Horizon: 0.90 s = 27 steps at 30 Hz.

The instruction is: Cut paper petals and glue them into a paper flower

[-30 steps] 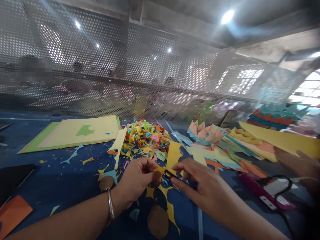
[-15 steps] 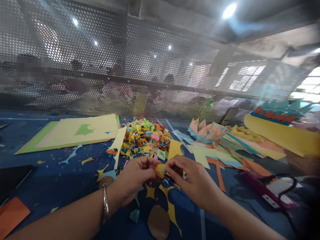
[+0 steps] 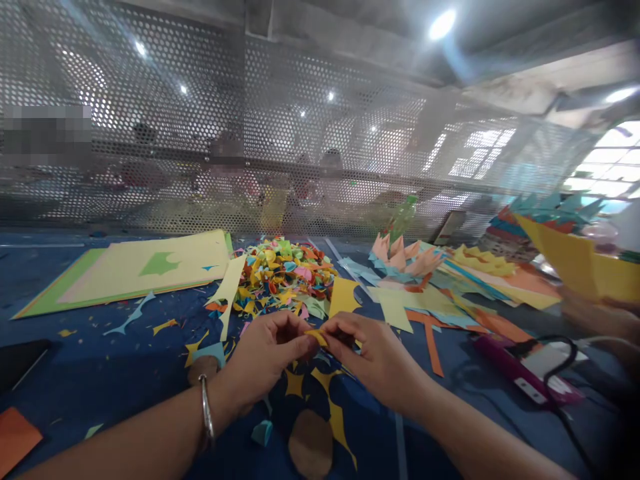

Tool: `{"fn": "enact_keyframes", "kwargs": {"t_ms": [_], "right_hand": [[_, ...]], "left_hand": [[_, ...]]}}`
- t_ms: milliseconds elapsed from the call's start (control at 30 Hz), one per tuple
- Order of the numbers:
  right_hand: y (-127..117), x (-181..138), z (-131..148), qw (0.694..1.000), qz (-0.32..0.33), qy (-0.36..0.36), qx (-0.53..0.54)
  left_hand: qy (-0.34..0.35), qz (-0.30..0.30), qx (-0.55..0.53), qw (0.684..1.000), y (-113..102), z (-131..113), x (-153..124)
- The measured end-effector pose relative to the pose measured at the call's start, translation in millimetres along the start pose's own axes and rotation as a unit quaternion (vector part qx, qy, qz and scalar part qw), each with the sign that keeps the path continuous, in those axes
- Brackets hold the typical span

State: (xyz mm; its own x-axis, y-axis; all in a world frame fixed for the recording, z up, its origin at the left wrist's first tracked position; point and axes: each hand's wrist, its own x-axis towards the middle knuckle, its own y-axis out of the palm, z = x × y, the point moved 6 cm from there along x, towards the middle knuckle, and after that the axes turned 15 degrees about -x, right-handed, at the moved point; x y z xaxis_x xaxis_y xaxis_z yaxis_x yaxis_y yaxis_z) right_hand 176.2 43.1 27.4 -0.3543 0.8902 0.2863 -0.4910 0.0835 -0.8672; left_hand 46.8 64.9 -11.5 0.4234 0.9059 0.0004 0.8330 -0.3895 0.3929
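My left hand (image 3: pixel 267 357) and my right hand (image 3: pixel 370 353) meet above the blue table (image 3: pixel 100 360), both pinching one small yellow paper piece (image 3: pixel 316 337) between their fingertips. A metal bangle (image 3: pixel 206 413) circles my left wrist. Just behind the hands lies a heap of small folded paper pieces (image 3: pixel 283 273) in several colours. Yellow offcuts (image 3: pixel 333 417) lie on the table under my hands.
A stack of pale yellow and green sheets (image 3: pixel 135 270) lies at the left. Cut coloured sheets (image 3: pixel 450 287) spread at the right, near a purple tool with a black cord (image 3: pixel 520 377). Another person's hand (image 3: pixel 600 313) holds yellow paper (image 3: pixel 580 267) at far right. A perforated metal screen (image 3: pixel 250 147) stands behind.
My right hand moved in to my left and took hold of the yellow piece with it. The other person's yellow sheet was raised and tilted at the right.
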Motion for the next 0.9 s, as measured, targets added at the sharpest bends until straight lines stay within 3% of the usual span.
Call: {"fn": "enact_keyframes", "kwargs": {"t_ms": [167, 533, 733, 900], "right_hand": [[3.4, -1.7, -3.0, 0.999, 0.006, 0.015, 0.035], [10.1, -2.4, -14.9, 0.995, -0.001, 0.031, 0.093], [8.8, -3.2, -13.3, 0.995, -0.021, 0.021, 0.098], [10.8, -1.9, -14.3, 0.994, -0.043, 0.019, 0.101]], "left_hand": [[0.011, -0.020, 0.039, 0.999, -4.0, -1.1, -0.8], [0.077, 0.024, 0.085, 0.993, 2.4, -2.0, 0.7], [0.101, -0.019, 0.101, 0.990, 3.4, -6.2, -3.7], [0.110, -0.018, 0.106, 0.988, 5.1, -8.6, -5.0]]}}
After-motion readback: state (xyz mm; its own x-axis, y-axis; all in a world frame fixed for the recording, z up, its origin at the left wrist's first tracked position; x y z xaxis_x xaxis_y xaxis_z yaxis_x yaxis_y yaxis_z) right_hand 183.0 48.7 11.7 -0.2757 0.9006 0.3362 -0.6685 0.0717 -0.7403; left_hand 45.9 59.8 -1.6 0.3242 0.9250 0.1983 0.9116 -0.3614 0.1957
